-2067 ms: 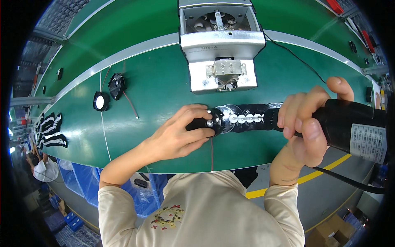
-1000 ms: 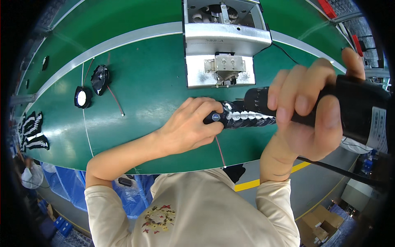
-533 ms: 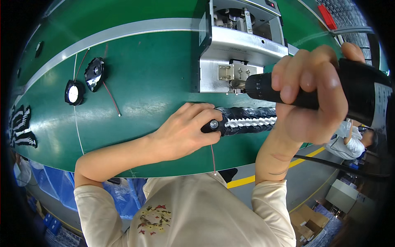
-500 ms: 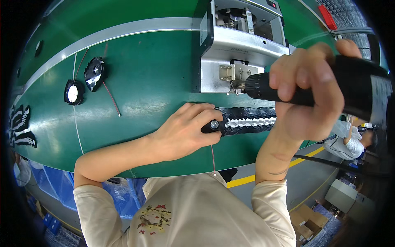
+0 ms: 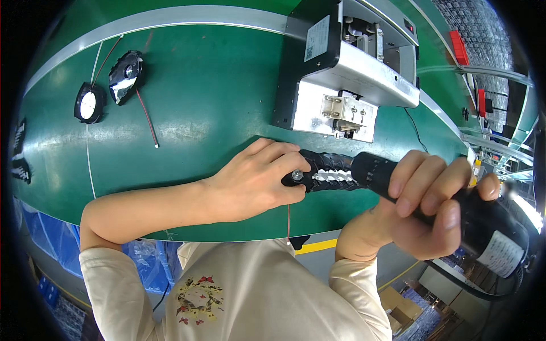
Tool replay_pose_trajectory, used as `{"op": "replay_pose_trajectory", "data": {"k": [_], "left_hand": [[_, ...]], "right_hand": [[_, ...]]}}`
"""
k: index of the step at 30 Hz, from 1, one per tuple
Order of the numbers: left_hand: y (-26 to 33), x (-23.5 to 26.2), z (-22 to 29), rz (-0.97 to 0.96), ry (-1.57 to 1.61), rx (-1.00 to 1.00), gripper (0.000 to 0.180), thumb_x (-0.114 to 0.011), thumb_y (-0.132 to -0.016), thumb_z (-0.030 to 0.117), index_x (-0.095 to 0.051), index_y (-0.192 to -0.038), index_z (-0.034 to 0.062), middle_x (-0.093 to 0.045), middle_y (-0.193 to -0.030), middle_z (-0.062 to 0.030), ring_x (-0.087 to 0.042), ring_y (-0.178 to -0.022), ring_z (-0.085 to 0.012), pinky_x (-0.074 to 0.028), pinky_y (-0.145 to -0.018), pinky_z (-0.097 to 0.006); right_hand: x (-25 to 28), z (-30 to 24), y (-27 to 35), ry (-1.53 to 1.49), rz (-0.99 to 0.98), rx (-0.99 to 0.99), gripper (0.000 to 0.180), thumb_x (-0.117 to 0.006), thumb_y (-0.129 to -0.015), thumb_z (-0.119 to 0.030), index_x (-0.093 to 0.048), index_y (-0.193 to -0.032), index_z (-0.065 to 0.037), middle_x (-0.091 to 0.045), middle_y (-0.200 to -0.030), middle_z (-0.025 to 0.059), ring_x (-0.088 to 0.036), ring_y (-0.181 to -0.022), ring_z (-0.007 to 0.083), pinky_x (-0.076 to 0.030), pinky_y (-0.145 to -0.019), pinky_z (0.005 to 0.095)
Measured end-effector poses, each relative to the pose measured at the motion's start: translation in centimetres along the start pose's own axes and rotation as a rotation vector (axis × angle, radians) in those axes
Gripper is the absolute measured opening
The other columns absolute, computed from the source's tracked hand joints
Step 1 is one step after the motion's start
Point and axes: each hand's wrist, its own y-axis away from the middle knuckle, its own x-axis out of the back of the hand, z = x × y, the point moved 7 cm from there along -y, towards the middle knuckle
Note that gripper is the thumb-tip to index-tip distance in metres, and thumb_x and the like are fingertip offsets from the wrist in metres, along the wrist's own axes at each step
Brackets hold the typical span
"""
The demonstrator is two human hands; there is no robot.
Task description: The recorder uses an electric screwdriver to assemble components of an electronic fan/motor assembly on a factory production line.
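Observation:
My left hand [image 5: 259, 181] curls round the left end of a row of black fan-like round parts [image 5: 334, 177], pressed side by side with white faces along the top. A silver round piece [image 5: 297, 175] shows beside its thumb and forefinger, and a thin red wire [image 5: 288, 224] hangs below. My right hand [image 5: 426, 199] grips a black electric screwdriver [image 5: 372, 173], tilted with its nose toward the row. The nose covers the row's right part; whether its tip touches cannot be seen.
A silver and black screw feeder [image 5: 352, 79] stands behind the row on the green table [image 5: 210, 74]. Two loose round black parts, one white-faced [image 5: 88, 106] and one shiny [image 5: 125, 77], lie at left with wires. Red bins [image 5: 458, 48] stand far right. A cable trails from the screwdriver.
My right hand has drawn the screwdriver from the screw feeder's front down toward the row of black parts. My left hand keeps its hold. The view has shifted slightly.

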Motion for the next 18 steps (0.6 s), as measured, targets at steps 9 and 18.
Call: {"op": "replay_pose_trajectory", "data": {"k": [9,18], "left_hand": [[-0.4,0.1,0.1,-0.014,-0.002,-0.002,0.019,-0.074,-0.075,0.013,-0.073,-0.093,0.0161,-0.058,-0.114,-0.0075,-0.057,-0.114,-0.0312,-0.046,-0.086,-0.042],[0.0,0.1,0.1,0.010,0.011,0.000,0.021,-0.070,-0.073,0.013,-0.072,-0.094,0.0153,-0.058,-0.113,-0.0076,-0.057,-0.114,-0.0318,-0.046,-0.088,-0.041]], "right_hand": [[0.9,1.1,-2.9,0.096,0.058,0.049,0.039,-0.048,-0.087,-0.012,-0.046,-0.126,-0.010,-0.041,-0.072,0.0019,-0.041,-0.050,0.0129,-0.040,-0.053,0.0339],[-0.2,0.8,0.1,-0.046,0.034,0.023,0.041,-0.052,-0.085,-0.006,-0.043,-0.124,-0.009,-0.045,-0.069,0.0040,-0.043,-0.046,0.0139,-0.042,-0.049,0.0327]]}}
